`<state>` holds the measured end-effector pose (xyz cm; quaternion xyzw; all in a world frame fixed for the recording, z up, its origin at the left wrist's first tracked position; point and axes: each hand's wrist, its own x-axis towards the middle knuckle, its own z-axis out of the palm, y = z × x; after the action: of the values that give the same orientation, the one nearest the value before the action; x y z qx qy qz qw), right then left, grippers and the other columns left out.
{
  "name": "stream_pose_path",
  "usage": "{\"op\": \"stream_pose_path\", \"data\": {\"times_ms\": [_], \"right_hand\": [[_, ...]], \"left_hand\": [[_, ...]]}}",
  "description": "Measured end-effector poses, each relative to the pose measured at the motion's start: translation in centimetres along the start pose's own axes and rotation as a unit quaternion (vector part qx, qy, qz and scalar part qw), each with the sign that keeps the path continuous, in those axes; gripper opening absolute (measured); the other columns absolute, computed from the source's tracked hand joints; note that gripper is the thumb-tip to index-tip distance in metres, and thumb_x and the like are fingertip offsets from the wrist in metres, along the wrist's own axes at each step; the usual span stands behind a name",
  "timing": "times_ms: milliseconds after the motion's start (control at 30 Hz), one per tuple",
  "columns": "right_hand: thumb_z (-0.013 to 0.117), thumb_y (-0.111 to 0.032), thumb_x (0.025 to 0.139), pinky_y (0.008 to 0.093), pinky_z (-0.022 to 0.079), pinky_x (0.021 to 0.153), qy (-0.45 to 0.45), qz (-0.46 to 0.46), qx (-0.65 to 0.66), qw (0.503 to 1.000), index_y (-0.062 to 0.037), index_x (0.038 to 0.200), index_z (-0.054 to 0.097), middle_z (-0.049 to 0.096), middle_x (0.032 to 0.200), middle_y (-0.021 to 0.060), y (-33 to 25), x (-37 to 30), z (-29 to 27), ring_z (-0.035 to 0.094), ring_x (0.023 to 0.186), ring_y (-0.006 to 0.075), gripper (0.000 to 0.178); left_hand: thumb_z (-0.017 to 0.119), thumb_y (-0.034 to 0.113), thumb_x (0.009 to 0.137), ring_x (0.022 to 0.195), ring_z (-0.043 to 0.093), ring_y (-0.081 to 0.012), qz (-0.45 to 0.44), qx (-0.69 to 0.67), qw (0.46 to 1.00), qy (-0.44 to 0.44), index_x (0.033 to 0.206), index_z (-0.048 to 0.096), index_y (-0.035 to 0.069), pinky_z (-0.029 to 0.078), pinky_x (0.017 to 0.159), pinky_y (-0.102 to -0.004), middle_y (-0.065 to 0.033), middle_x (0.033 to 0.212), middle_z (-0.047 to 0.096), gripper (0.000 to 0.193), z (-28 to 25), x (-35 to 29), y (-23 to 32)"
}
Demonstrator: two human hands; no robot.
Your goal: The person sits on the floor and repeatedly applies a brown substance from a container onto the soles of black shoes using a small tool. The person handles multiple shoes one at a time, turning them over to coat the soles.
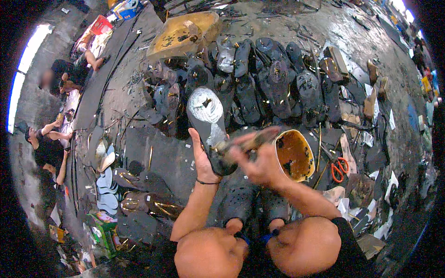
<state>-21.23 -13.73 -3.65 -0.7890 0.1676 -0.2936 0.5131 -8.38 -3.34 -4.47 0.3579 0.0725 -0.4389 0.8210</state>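
Observation:
My left hand (203, 160) grips a black shoe sole (208, 127) by its lower end and side, holding it tilted up. A wet, silvery shine covers its upper end and runs down the middle, around a small dark mark. My right hand (265, 166), smeared by motion, holds a flat brownish brush-like tool (260, 139) against the sole's lower part; its exact kind is blurred. Just right of that hand stands a pale-rimmed tub (295, 155) with amber glue-like coating and black specks inside.
Rows of black soles (248, 97) lie ahead, with a large amber-stained block (185, 34) beyond. Orange-handled scissors (339, 169) lie at right among scraps. More soles (150, 204) and blue-grey pieces (107, 190) are at left. Two people (48, 146) sit at far left.

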Motion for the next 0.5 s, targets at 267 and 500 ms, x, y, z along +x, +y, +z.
{"op": "stream_pose_path", "data": {"times_ms": [267,500], "right_hand": [[0.073,-0.015,0.086,0.0289,0.051,0.076,0.034,0.012,-0.017,0.999,-0.0034,0.102,0.067,0.07,0.091,0.0083,0.4,0.1,-0.7,0.065,0.079,0.0196,0.021],[0.072,-0.02,0.089,0.0344,0.052,0.082,-0.03,0.117,0.048,0.992,-0.003,0.102,0.067,0.07,0.095,0.0092,1.1,-2.8,-0.4,0.065,0.091,0.0183,0.022]], "left_hand": [[0.049,0.066,0.092,0.083,0.067,-0.0207,0.033,0.06,0.996,0.059,0.119,0.059,0.008,0.057,0.071,-0.0343,-0.0062,0.098,0.066,0.065,-0.5,-0.1,-0.9],[0.042,0.059,0.099,0.097,0.067,-0.0278,-0.123,-0.036,0.982,-0.137,0.129,0.054,0.005,0.055,0.089,-0.0409,-0.0117,0.114,0.067,0.063,-7.1,3.3,-6.1]]}}
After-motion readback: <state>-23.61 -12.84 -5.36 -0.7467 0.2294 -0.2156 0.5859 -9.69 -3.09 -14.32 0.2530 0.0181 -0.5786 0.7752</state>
